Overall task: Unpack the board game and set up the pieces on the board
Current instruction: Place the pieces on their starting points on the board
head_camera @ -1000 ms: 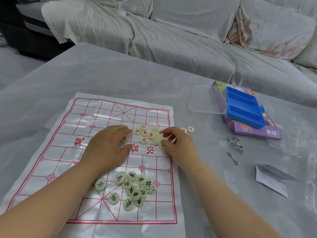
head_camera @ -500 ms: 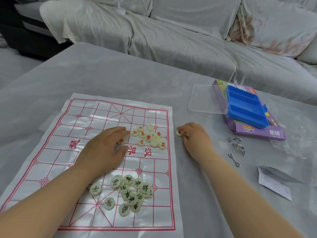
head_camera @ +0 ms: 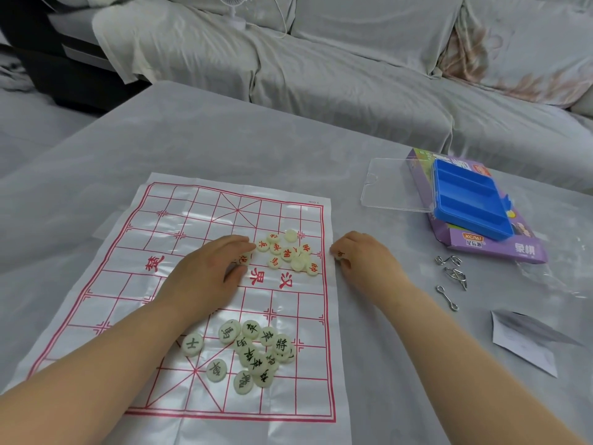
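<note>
Two heaps on xiangqi board (head_camera: 179,226): red-lettered pieces (head_camera: 288,253) by river near right edge, black-lettered pieces (head_camera: 253,351) toward near edge, apparently sorted by colour, none on points yet. Your left hand (head_camera: 205,277) flat, fingers straight, fencing red heap's left side. Your right hand (head_camera: 362,261) curled, pinching stray red piece (head_camera: 339,254) just off board's right edge, likely to bring it onto board.
</note>
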A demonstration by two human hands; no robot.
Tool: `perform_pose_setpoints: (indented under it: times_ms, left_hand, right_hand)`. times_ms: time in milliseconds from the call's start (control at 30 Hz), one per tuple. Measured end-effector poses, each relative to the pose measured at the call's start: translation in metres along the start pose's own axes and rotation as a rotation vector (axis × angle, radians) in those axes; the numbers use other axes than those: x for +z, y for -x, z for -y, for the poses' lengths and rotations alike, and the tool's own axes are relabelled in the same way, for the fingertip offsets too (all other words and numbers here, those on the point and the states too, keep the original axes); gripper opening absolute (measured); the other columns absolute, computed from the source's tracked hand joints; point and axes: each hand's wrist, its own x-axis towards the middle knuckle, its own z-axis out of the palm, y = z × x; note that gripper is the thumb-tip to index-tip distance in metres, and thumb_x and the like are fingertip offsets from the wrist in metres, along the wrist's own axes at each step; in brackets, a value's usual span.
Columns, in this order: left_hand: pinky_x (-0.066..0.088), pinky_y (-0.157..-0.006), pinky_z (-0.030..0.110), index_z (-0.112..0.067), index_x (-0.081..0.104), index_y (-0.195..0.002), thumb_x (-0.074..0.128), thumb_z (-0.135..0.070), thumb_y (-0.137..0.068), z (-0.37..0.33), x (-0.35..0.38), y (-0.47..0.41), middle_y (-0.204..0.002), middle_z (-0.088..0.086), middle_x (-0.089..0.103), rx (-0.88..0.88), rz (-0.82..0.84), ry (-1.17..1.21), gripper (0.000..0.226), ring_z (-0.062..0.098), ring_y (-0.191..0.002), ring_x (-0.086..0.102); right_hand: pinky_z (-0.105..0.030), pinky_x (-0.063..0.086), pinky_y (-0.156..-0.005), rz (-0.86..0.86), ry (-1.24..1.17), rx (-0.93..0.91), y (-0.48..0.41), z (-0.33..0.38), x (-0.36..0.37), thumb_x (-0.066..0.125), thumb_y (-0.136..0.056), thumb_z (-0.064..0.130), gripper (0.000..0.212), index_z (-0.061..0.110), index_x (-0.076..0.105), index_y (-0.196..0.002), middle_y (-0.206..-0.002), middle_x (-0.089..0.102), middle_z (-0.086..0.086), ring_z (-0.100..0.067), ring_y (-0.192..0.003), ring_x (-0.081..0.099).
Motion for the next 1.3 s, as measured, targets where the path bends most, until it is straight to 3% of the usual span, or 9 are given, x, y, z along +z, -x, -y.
perform_pose_setpoints:
  times_ms: [133,267,433,633,733,833,1033,1167,1300]
  left_hand:
    - [0.030,-0.096,0.020,-0.020,0.047,-0.130,0.050,-0.017,-0.091,0.000,-0.001,0.001,-0.139,-0.005,0.042,0.027,0.011,-0.015,0.039,0.014,-0.125,0.042]
    - [0.024,-0.101,0.021,-0.025,0.037,-0.135,0.054,-0.022,-0.089,-0.002,-0.004,-0.001,-0.146,-0.011,0.028,-0.030,0.053,0.051,0.049,0.010,-0.131,0.030]
    - [0.018,-0.109,0.027,-0.029,0.020,-0.142,0.062,-0.033,-0.082,-0.018,-0.007,-0.021,-0.152,-0.010,0.012,-0.011,0.174,-0.008,0.073,0.012,-0.138,0.015]
    - [0.021,-0.106,0.025,-0.022,0.019,-0.143,0.066,-0.034,-0.079,-0.035,0.002,-0.051,-0.150,-0.003,0.022,0.012,0.293,-0.029,0.081,0.016,-0.135,0.022]
    - [0.027,-0.101,0.025,-0.020,0.033,-0.138,0.064,-0.037,-0.079,-0.034,0.005,-0.053,-0.139,0.001,0.040,0.041,0.280,-0.037,0.068,0.019,-0.127,0.035]
    - [0.035,-0.090,0.026,-0.020,0.045,-0.128,0.062,-0.038,-0.079,-0.031,0.006,-0.050,-0.119,-0.001,0.053,0.069,0.264,-0.006,0.055,0.018,-0.111,0.045]
    - [0.027,-0.101,0.024,-0.022,0.035,-0.138,0.053,-0.030,-0.089,-0.031,0.000,-0.043,-0.142,-0.004,0.037,0.026,0.148,0.045,0.053,0.013,-0.129,0.033]
    - [0.017,-0.107,0.026,-0.022,0.038,-0.136,0.043,-0.034,-0.094,-0.015,-0.010,-0.017,-0.145,-0.005,0.035,0.025,0.009,-0.018,0.044,0.014,-0.134,0.027]
    - [0.002,-0.107,0.024,-0.022,0.034,-0.138,0.018,-0.059,-0.075,0.017,-0.012,0.016,-0.148,-0.002,0.028,-0.043,-0.005,-0.162,0.075,0.015,-0.139,0.018]
  right_hand:
    - [-0.025,0.038,-0.091,-0.015,-0.081,0.035,0.004,0.002,-0.003,0.038,-0.095,0.014,0.030,0.013,0.054,-0.120,-0.122,0.053,-0.004,-0.021,-0.112,0.048]
    - [-0.015,0.034,-0.084,-0.111,-0.272,0.005,0.011,0.019,-0.005,0.045,-0.093,0.014,0.030,0.015,0.055,-0.121,-0.124,0.053,-0.001,-0.016,-0.111,0.049]
    - [-0.018,0.032,-0.094,-0.080,-0.303,-0.105,0.008,0.037,0.004,0.049,-0.091,0.014,0.035,0.016,0.051,-0.126,-0.131,0.047,0.001,-0.014,-0.120,0.042]
    - [-0.016,0.022,-0.104,-0.109,-0.491,-0.007,-0.004,0.029,0.006,0.046,-0.092,0.010,0.041,0.015,0.044,-0.133,-0.143,0.039,0.000,-0.014,-0.132,0.033]
    - [-0.016,0.020,-0.105,-0.059,-0.489,-0.058,-0.012,0.035,0.009,0.040,-0.094,0.008,0.043,0.015,0.040,-0.136,-0.145,0.037,0.000,-0.014,-0.134,0.032]
    - [-0.015,0.027,-0.096,-0.055,-0.507,-0.073,-0.016,0.039,0.014,0.040,-0.094,0.007,0.043,0.016,0.040,-0.136,-0.138,0.046,-0.002,-0.017,-0.126,0.041]
    - [-0.019,0.035,-0.092,-0.123,-0.474,0.014,-0.021,0.040,0.013,0.047,-0.092,0.016,0.034,0.016,0.053,-0.125,-0.126,0.057,0.000,-0.015,-0.115,0.050]
    - [-0.020,0.038,-0.087,-0.108,-0.423,0.036,-0.031,0.042,0.006,0.047,-0.093,0.016,0.031,0.015,0.055,-0.122,-0.123,0.058,-0.001,-0.016,-0.112,0.052]
    - [-0.025,0.043,-0.089,-0.062,-0.374,0.057,-0.040,0.047,-0.001,0.048,-0.091,0.012,0.031,0.014,0.055,-0.121,-0.122,0.058,-0.003,-0.019,-0.109,0.054]
